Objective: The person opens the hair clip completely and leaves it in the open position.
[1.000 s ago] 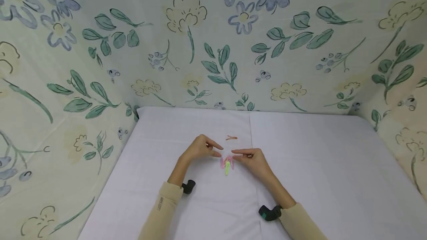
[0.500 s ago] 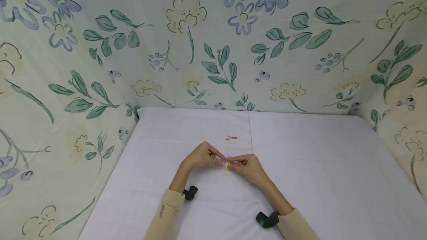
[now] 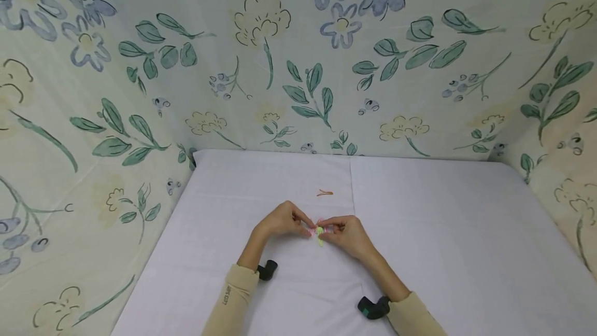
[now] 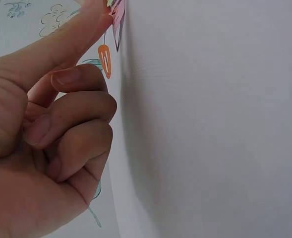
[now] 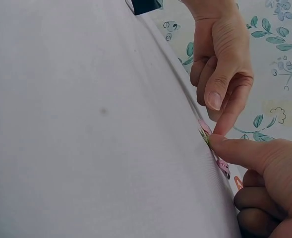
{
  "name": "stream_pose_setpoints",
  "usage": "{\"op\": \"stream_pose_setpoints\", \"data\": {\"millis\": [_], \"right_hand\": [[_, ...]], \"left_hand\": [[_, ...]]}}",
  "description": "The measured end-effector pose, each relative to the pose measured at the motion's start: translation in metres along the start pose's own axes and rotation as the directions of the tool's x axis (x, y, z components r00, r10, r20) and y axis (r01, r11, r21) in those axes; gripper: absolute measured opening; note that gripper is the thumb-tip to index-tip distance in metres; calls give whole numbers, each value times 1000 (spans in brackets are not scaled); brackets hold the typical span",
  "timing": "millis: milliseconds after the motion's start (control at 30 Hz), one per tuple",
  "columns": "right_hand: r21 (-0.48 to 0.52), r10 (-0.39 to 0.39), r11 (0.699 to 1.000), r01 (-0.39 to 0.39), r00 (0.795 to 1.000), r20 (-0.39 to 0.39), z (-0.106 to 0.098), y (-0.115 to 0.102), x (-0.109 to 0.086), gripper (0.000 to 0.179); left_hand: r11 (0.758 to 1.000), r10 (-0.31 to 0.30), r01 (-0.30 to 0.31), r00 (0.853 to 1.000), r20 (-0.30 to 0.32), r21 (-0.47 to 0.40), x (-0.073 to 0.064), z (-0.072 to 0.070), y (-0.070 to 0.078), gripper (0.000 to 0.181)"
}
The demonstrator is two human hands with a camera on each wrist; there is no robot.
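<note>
Pink snap hair clips (image 4: 118,22) lie grouped on the white cloth around a green hair clip (image 3: 320,242), mostly hidden by fingers. From the left, my left hand (image 3: 281,219) pinches at a pink clip with thumb and index finger. Its other fingers are curled into the palm in the left wrist view. My right hand (image 3: 347,233) comes from the right and pinches the green clip between thumb and index finger. In the right wrist view its thumb covers part of the green clip (image 5: 204,134). Both hands' fingertips nearly meet.
An orange hair clip (image 3: 325,192) lies alone beyond the hands. White cloth (image 3: 420,222) covers the table, with a seam running from the back edge. Floral fabric (image 3: 261,66) hangs behind and at both sides. Dark wrist cameras (image 3: 374,307) sit below the hands.
Both hands have come down and inward onto the pink and green clips, from hovering just beyond them a second ago. The orange clip stays where it was.
</note>
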State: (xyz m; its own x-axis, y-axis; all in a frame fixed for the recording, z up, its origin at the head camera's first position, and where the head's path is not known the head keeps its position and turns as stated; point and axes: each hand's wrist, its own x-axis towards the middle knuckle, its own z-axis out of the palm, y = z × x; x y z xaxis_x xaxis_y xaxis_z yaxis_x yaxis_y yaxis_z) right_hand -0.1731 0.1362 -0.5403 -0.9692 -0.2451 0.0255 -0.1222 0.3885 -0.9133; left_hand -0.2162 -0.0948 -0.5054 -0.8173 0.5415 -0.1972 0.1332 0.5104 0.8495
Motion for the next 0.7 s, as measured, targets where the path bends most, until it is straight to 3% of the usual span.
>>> {"op": "stream_pose_setpoints", "data": {"millis": [267, 700], "right_hand": [[-38, 8, 999, -9, 1000, -24, 0, 1, 1, 14], [122, 68, 990, -65, 998, -14, -8, 5, 2, 17]], "left_hand": [[1000, 18, -18, 1000, 15, 6, 1, 3, 1, 17], [1000, 16, -15, 999, 39, -16, 1, 5, 3, 12]]}}
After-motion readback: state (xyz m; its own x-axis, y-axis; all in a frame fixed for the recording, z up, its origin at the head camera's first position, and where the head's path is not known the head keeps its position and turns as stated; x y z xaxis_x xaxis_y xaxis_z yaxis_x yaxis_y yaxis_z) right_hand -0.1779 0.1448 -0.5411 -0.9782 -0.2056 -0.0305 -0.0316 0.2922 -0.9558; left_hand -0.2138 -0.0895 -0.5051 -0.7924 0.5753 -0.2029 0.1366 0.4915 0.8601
